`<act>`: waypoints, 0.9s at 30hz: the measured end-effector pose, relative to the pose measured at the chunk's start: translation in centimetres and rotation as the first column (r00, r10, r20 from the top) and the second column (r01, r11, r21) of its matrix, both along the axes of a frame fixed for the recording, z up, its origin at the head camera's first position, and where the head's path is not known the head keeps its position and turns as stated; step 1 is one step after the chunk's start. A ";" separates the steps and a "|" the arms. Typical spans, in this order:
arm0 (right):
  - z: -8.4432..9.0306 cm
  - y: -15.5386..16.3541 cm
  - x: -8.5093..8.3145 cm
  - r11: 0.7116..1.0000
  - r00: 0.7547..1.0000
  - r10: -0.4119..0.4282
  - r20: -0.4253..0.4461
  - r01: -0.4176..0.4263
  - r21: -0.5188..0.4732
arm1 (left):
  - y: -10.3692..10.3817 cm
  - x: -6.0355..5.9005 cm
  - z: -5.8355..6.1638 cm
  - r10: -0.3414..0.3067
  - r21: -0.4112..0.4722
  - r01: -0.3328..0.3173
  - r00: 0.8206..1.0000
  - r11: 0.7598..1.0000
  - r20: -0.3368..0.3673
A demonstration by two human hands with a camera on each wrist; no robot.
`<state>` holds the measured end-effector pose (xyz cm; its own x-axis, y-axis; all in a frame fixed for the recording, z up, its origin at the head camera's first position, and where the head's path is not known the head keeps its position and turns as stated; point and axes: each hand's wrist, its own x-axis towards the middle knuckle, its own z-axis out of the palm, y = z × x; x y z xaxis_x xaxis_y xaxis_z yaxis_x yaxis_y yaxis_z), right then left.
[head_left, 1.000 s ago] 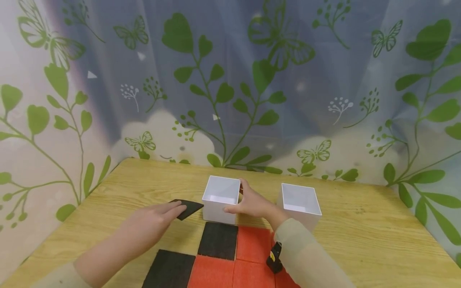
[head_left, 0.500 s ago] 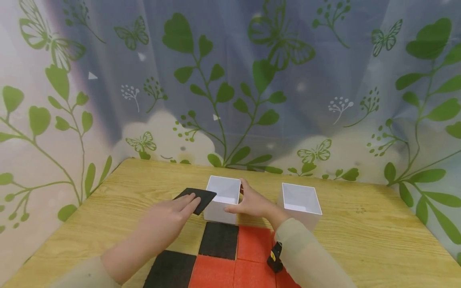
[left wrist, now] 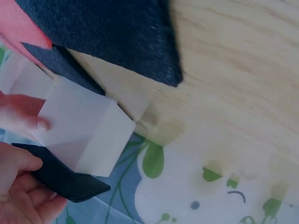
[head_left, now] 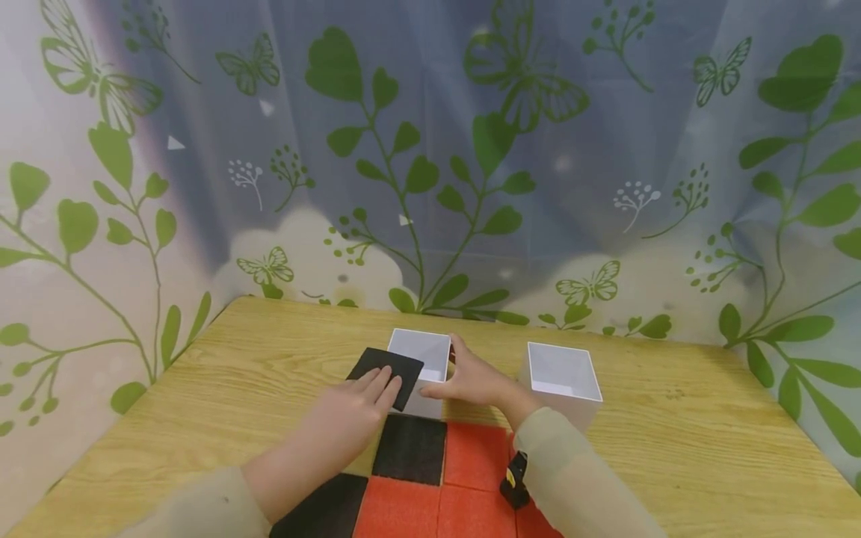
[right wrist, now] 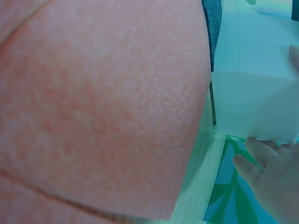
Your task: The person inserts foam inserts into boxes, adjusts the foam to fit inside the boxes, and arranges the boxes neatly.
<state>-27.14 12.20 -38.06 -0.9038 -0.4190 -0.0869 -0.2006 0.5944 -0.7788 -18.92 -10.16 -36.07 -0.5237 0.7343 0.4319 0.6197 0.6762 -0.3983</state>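
My left hand (head_left: 353,418) pinches a black felt square (head_left: 406,366) between thumb and fingers, holding it tilted over the near left edge of a white open-topped box (head_left: 429,408). My right hand (head_left: 474,379) grips the right side of that box, thumb at the front and fingers behind. The left wrist view shows the black square (left wrist: 70,179) beside the box (left wrist: 105,140), with the right hand (left wrist: 21,114) on the box's far side. Fingers of my right hand (right wrist: 275,179) show along the box wall (right wrist: 257,102) in the right wrist view.
A second white box (head_left: 561,370) stands to the right, past the right wrist. In front of the held box lie black (head_left: 409,450) and red (head_left: 474,454) felt squares, laid edge to edge on the wooden table (head_left: 699,441). A patterned curtain (head_left: 430,187) hangs behind.
My left hand has moved right with the black felt square, from beside the box to over its near left edge. My right hand has stayed on the box.
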 end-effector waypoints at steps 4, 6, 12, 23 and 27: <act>-0.1 0.0 -0.1 1.000 1.000 0.009 -0.006 -0.009 0.004 | 0.6 -0.1 -0.4 0.020 -0.034 -0.020 1.000 0.999 -0.002; -0.1 0.0 0.0 1.000 1.000 0.011 -0.011 -0.011 0.003 | 0.9 -0.3 -0.5 0.035 -0.043 -0.035 0.999 0.998 -0.001; 0.0 0.0 0.0 1.000 1.000 0.011 -0.015 -0.011 -0.004 | 1.7 -1.3 -0.7 0.058 -0.027 -0.058 0.998 0.998 -0.019; -0.3 0.1 -0.4 0.995 0.998 0.050 -0.044 -0.053 -0.080 | 4.5 -2.7 -1.5 0.110 0.032 -0.109 0.994 0.994 -0.028; 0.0 0.0 -0.2 0.999 1.000 0.022 -0.006 -0.022 -0.034 | 5.0 -3.0 -1.8 0.128 0.039 -0.127 0.991 0.991 -0.044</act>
<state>-27.33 12.16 -38.10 -0.8948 -0.4415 -0.0670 -0.2180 0.5628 -0.7973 -21.95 -5.17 -37.91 -0.5908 0.6465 0.4827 0.5089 0.7629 -0.3989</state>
